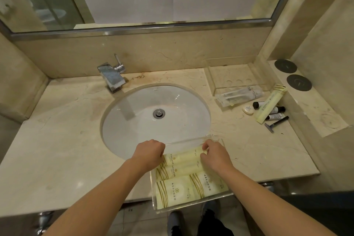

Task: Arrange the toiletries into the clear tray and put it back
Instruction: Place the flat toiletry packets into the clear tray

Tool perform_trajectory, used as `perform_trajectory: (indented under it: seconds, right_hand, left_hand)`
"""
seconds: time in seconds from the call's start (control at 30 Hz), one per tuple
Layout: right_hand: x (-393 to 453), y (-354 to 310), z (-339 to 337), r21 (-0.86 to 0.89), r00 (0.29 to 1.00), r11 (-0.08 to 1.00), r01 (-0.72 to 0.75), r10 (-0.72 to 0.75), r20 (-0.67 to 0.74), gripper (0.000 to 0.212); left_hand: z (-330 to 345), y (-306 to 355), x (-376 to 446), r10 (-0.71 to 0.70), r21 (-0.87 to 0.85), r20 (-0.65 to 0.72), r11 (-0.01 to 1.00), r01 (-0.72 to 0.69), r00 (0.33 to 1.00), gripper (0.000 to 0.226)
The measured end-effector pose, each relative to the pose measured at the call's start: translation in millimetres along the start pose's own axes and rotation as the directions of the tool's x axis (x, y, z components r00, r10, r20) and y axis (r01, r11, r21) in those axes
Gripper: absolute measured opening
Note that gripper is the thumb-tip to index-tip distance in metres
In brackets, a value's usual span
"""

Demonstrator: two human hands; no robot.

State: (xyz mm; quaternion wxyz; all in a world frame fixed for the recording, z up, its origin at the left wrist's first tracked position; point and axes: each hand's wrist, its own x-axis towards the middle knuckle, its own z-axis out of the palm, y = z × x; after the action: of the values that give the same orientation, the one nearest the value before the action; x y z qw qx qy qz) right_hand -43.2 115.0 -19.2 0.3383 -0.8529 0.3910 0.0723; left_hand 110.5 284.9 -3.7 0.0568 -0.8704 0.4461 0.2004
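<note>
A clear tray [193, 208] sits at the counter's front edge, overhanging it, with several pale yellow sachets [176, 189] laid flat inside. My left hand [148, 152] grips the tray's far left corner. My right hand [213, 154] pinches a long yellow sachet [183, 157] at the tray's far side. At the right of the counter lie loose toiletries: a long yellow packet [270, 104], small black-capped tubes [275, 116], a round soap [247, 110] and a razor [275, 123].
A clear acrylic stand [237, 74] holding wrapped toothbrush kits [239, 96] is at the back right. The round sink [155, 119] and chrome tap [112, 76] fill the middle. Two black discs [298, 82] lie on the right ledge. My shoes show below on the floor.
</note>
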Motion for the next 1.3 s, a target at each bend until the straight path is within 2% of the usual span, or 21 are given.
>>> perform_trajectory:
  seconds: [0.13, 0.2, 0.3, 0.4, 0.6, 0.73, 0.83, 0.97, 1.13, 1.3]
  right_hand:
    - [-3, 2, 1, -0.017, 0.999, 1.0, -0.024, 0.024, 0.026, 0.016]
    - [-4, 2, 2, -0.008, 0.997, 0.999, -0.044, 0.045, 0.065, 0.016]
    - [-5, 3, 2, -0.016, 0.991, 0.999, -0.041, 0.042, 0.124, 0.016]
    - [-7, 3, 3, -0.016, 0.992, 0.999, -0.029, 0.031, 0.123, 0.013]
    - [-6, 2, 0, -0.059, 0.98, 0.998, -0.002, 0.013, 0.2, 0.011]
    - [-6, 4, -4, -0.027, 0.972, 1.0, 0.012, -0.005, 0.235, 0.011]
    - [-6, 5, -12, 0.056, 0.981, 0.998, 0.025, -0.035, 0.189, 0.013]
    - [-9, 7, -29, 0.252, 0.998, 0.967, 0.021, -0.034, 0.046, 0.014]
    - [-4, 21, -51, 0.484, 0.989, 0.872, -0.07, 0.122, -0.078, 0.015]
    - [3, 47, -67, 0.587, 0.95, 0.795, -0.153, 0.281, -0.133, 0.014]
  left_hand:
    - [-1, 1, -1, 0.025, -0.032, 0.046, 0.999, -0.023, 0.999, 0.039]
    - [0, 2, -2, 0.047, -0.005, 0.059, 0.999, -0.047, 0.997, 0.046]
    - [1, 4, -3, 0.056, 0.037, 0.061, 0.998, -0.058, 0.997, 0.045]
    - [0, 4, -2, 0.055, 0.059, 0.051, 0.997, -0.058, 0.997, 0.045]
    - [-1, 5, -1, 0.071, 0.057, 0.039, 0.996, -0.073, 0.997, 0.045]
    - [-5, 11, 3, 0.077, 0.023, -0.015, 0.997, -0.076, 0.997, 0.044]
    - [-13, 19, 9, 0.078, -0.038, -0.071, 0.996, -0.081, 0.994, 0.04]
    - [-25, 34, 23, 0.074, -0.108, -0.12, 0.99, -0.087, 0.99, 0.034]
    - [-37, 63, 46, 0.04, -0.283, -0.161, 0.955, -0.085, 0.986, 0.024]
    - [-48, 97, 75, -0.024, -0.539, -0.115, 0.841, -0.042, 0.993, 0.014]
